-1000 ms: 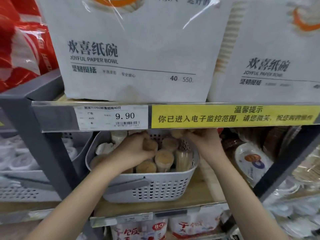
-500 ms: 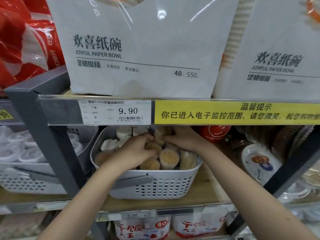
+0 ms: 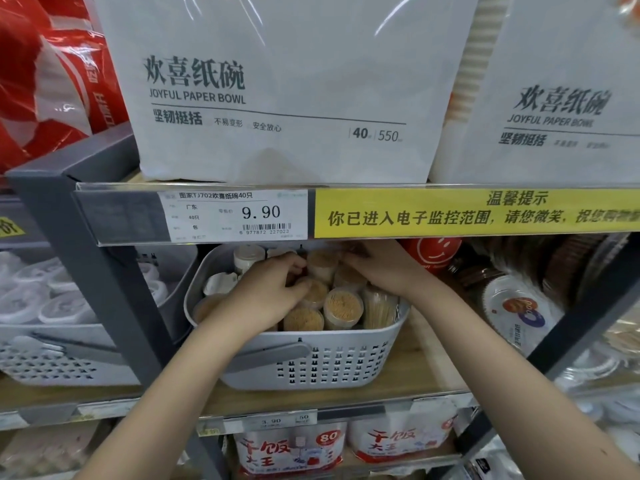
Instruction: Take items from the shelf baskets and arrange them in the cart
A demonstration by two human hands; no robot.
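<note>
A grey slotted basket (image 3: 311,362) sits on the wooden shelf, packed with round clear toothpick jars (image 3: 343,306). Both of my hands are inside it. My left hand (image 3: 266,292) lies over the jars at the left, with fingers and thumb curled round one jar. My right hand (image 3: 377,268) reaches to the back of the basket under the upper shelf edge. Its fingertips curl onto a taller toothpick jar (image 3: 322,265) and are partly hidden by the price rail. The cart is out of view.
Large paper bowl packs (image 3: 277,91) stand on the shelf above, close over the basket. A second grey basket (image 3: 52,362) of white cups stands at the left. Stacked paper plates (image 3: 516,313) lie at the right. A grey upright post (image 3: 104,289) runs beside the basket.
The view has shifted, so the basket sits lower and to the right in the frame. Both hands have stayed in the basket, and the right hand has reached further back among the jars.
</note>
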